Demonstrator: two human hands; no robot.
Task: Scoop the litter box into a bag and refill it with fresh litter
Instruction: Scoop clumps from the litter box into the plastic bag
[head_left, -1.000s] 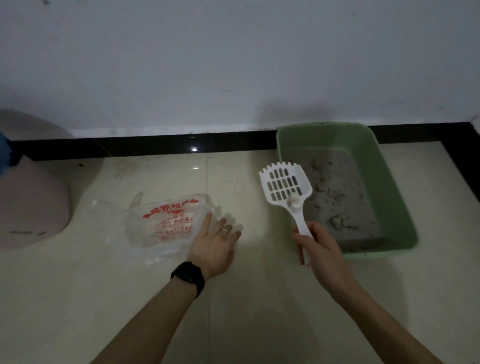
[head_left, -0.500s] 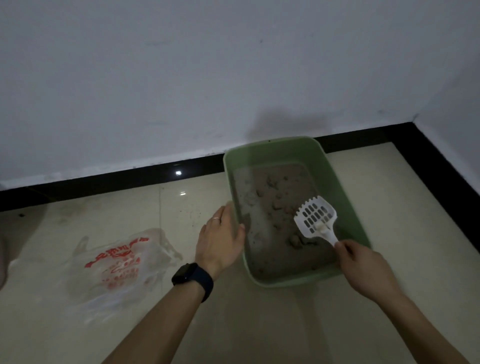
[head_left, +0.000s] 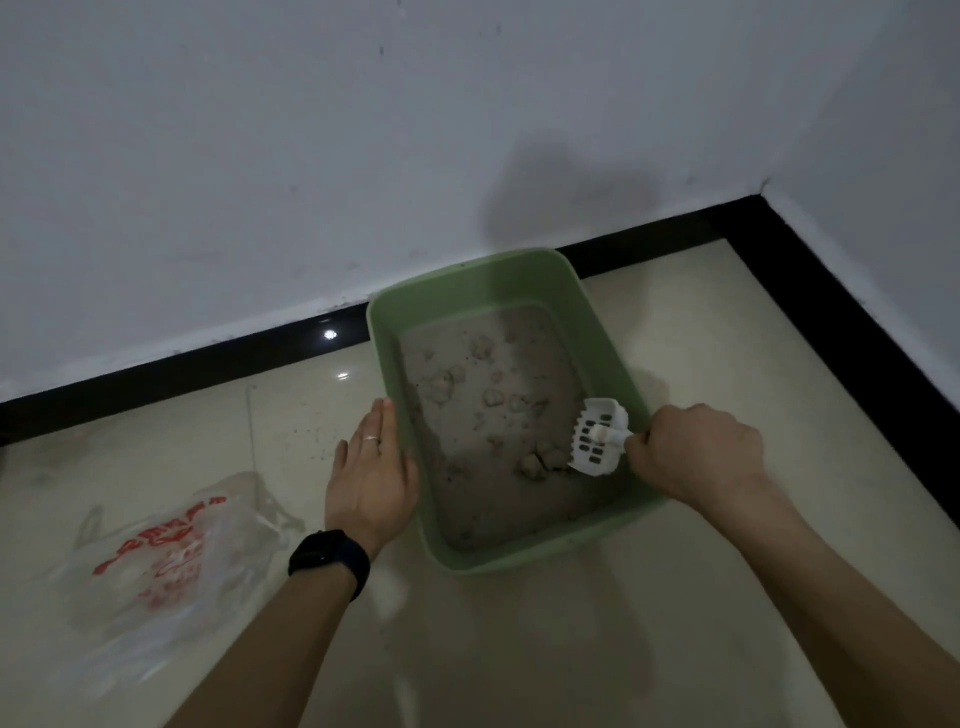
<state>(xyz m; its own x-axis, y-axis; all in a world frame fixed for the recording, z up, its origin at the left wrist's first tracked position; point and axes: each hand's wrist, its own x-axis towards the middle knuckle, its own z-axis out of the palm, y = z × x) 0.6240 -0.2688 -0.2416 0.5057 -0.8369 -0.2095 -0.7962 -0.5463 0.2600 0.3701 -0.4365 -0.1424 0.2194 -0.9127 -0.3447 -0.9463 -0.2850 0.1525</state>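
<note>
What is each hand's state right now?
Left hand: open, fingers straight, beside the box.
Right hand: closed, holding the scoop.

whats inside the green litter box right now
Grey litter with scattered clumps, and the head of the white slotted scoop the right hand grips. The litter hides the floor of the litter box, so nothing beneath shows.

Worn on the head, looking forward and down at the floor from close, wall at 12 o'clock.
</note>
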